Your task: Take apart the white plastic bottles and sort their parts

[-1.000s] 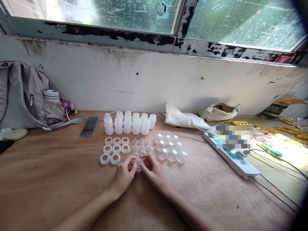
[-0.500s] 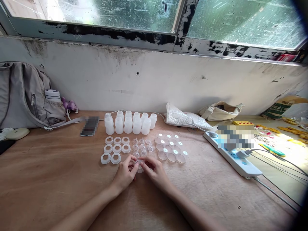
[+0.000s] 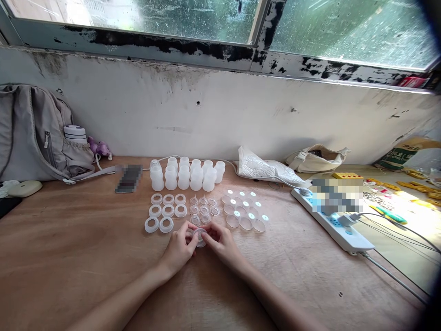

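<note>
Between my left hand [image 3: 179, 248] and my right hand [image 3: 221, 242], a translucent plastic ring [image 3: 201, 242] is held close to the tabletop. Thumbs and fingertips of both hands pinch it from either side; a clear piece seems to sit in it, partly hidden by the fingers. Just beyond my fingers lie several clear round teat-like pieces [image 3: 204, 210], some with a pointed tip. Rows of similar translucent rings [image 3: 151, 225] lie to their left. On the right are several clear round covers [image 3: 245, 224] with white dots.
Frosted small bottles [image 3: 183, 178] stand in rows behind the rings. A phone [image 3: 128, 178] and a grey backpack [image 3: 31, 133] are at left. Toward the right are a white foil pouch [image 3: 265, 168], a beige bag [image 3: 317, 159] and a power strip [image 3: 334, 225] with trailing cables.
My fingers have shifted slightly around the ring, and more of its round outline shows. Both hands stay in nearly the same place; the whole view has tilted a little.
</note>
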Tool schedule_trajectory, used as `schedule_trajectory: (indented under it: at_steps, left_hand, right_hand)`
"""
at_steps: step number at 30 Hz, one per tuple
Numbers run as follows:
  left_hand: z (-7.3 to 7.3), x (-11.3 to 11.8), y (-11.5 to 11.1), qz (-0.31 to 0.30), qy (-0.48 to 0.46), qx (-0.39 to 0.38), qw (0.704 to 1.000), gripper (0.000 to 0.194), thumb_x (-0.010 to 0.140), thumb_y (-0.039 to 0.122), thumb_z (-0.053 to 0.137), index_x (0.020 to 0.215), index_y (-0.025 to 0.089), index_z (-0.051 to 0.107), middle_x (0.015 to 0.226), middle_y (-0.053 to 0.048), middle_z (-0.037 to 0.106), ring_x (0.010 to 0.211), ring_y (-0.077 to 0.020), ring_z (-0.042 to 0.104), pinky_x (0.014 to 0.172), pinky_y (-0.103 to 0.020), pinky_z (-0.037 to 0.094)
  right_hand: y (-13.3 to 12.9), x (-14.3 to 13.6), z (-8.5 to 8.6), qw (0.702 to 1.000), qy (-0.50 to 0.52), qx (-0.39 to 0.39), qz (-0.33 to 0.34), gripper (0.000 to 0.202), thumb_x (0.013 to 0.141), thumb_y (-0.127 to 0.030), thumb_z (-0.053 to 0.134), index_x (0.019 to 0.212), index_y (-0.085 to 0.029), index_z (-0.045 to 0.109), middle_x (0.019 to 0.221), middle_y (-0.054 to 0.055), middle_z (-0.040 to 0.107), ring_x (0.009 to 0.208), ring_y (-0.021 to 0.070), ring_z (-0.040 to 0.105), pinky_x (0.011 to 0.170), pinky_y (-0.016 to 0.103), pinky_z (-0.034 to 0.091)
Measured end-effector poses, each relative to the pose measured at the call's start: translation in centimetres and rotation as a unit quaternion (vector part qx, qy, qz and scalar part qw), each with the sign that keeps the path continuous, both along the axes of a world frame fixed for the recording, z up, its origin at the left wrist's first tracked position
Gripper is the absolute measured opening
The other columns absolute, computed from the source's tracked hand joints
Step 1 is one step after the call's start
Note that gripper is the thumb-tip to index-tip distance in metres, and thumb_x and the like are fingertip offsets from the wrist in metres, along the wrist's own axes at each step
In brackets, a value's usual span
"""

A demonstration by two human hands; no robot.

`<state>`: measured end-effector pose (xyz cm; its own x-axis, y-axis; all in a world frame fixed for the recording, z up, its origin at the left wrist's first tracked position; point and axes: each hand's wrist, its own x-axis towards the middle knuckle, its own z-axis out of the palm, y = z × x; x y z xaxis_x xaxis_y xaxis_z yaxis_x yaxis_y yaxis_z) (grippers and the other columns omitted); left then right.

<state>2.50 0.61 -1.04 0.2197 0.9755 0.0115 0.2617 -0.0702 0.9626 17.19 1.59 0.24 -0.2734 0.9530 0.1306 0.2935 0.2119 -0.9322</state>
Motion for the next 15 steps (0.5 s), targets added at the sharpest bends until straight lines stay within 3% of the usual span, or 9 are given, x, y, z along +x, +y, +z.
schedule_trajectory:
  at_steps: [9, 15]
  left_hand:
    - [-0.11, 0.10, -0.03, -0.002, 0.010, 0.012, 1.000, 0.012, 0.080, 0.030, 0.042, 0.081, 0.018, 0.043, 0.047, 0.006, 0.051, 0.035, -0.0075, 0.044, 0.037, -0.016, 0.030]
    - [0.42, 0.10, -0.11, -0.004, 0.030, 0.025, 0.999, 0.009, 0.079, 0.028, 0.043, 0.078, 0.019, 0.042, 0.052, 0.004, 0.055, 0.040, -0.0094, 0.049, 0.040, -0.018, 0.033]
  right_hand:
    - [0.17, 0.07, -0.58, 1.000, -0.029, 0.008, 0.002, 0.017, 0.079, -0.030, 0.051, 0.077, -0.014, 0.058, 0.061, 0.000, 0.054, 0.053, 0.0097, 0.045, 0.049, 0.021, 0.037]
    - [0.11, -0.01, -0.70, 0.999, -0.032, 0.016, 0.011, 0.014, 0.079, -0.027, 0.049, 0.076, -0.015, 0.055, 0.066, 0.000, 0.055, 0.056, 0.0095, 0.045, 0.051, 0.021, 0.037]
